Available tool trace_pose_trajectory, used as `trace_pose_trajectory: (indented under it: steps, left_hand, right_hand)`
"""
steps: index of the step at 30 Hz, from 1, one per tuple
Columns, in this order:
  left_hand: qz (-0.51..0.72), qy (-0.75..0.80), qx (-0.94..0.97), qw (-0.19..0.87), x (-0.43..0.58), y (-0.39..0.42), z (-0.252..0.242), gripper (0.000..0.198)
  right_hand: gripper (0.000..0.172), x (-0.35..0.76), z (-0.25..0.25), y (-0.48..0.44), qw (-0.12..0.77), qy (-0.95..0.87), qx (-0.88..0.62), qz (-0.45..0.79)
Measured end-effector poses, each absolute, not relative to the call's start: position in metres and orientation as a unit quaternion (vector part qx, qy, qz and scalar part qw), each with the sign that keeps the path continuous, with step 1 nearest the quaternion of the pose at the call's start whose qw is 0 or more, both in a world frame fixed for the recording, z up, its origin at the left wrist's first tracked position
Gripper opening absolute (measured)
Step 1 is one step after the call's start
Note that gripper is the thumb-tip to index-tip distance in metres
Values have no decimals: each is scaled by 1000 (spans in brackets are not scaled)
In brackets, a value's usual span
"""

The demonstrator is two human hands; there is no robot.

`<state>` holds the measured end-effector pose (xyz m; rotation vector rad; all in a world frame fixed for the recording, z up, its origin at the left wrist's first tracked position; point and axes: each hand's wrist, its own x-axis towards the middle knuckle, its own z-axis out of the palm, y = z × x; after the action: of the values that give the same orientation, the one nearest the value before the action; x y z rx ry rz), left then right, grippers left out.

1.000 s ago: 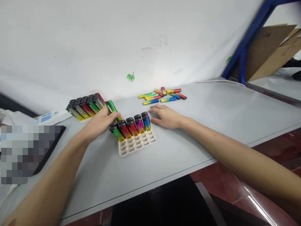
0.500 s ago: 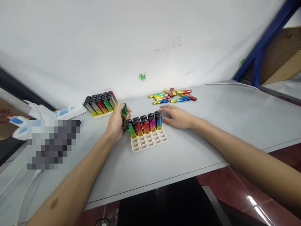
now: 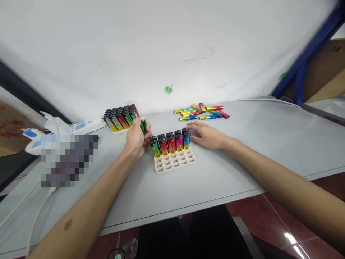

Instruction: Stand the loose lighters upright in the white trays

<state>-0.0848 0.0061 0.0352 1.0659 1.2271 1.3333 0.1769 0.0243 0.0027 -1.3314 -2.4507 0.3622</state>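
Observation:
My left hand (image 3: 136,138) is wrapped round a green lighter (image 3: 143,126), with only its upper part showing between thumb and fingers. Close by on its right stands a white tray (image 3: 176,166) with rows of oval holes. Shiny coloured lighters (image 3: 171,143) with black tops stand upright in its back rows, while the front holes hold none. My right hand (image 3: 208,136) lies on the table at the tray's right side, fingers stretched out and apart. Its fingertips are near the blue lighter (image 3: 186,140) at the row's end; whether they touch is unclear.
Behind my left hand, a second tray (image 3: 120,131) is packed with upright lighters (image 3: 121,118). Several loose lighters (image 3: 203,112) lie near the wall. Power strips (image 3: 82,126), a pixelated dark object (image 3: 71,162) and a white cable (image 3: 40,212) occupy the table's left.
The view has shifted slightly, so everything appears a little further right. The lighter in my left hand is tilted more and more covered by the fingers. My right hand stays beside the tray.

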Motion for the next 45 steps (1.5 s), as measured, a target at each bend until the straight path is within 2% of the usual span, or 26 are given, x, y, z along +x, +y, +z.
trace_pose_trajectory:
  steps: [7, 13, 16, 20, 29, 32, 36, 38, 45]
  left_hand:
    - [555, 506, 438, 494, -86, 8, 31, 39]
    - [548, 544, 437, 461, -84, 8, 27, 58]
    - [547, 537, 444, 465, -85, 8, 27, 60]
    - [550, 527, 443, 473, -86, 9, 27, 51]
    - [580, 478, 451, 481, -85, 7, 33, 18]
    - [582, 481, 455, 472, -84, 6, 34, 18]
    - [589, 469, 478, 452, -87, 6, 34, 37]
    - [594, 458, 497, 436, -90, 6, 38, 41]
    - [593, 452, 599, 292, -114, -19, 68, 11]
  right_hand:
    - [54, 177, 2, 25, 157, -860, -469, 128]
    - [53, 177, 3, 24, 155, -859, -470, 132]
    - [54, 178, 3, 25, 156, -860, -468, 132]
    - [56, 179, 0, 26, 156, -858, -471, 131]
    - [55, 179, 0, 26, 156, -861, -468, 125]
    - [57, 179, 0, 26, 151, -860, -471, 126]
    - [58, 179, 0, 26, 152, -858, -473, 129]
    - [58, 179, 0, 26, 150, -861, -470, 124]
    - [57, 179, -1, 26, 152, -861, -471, 117]
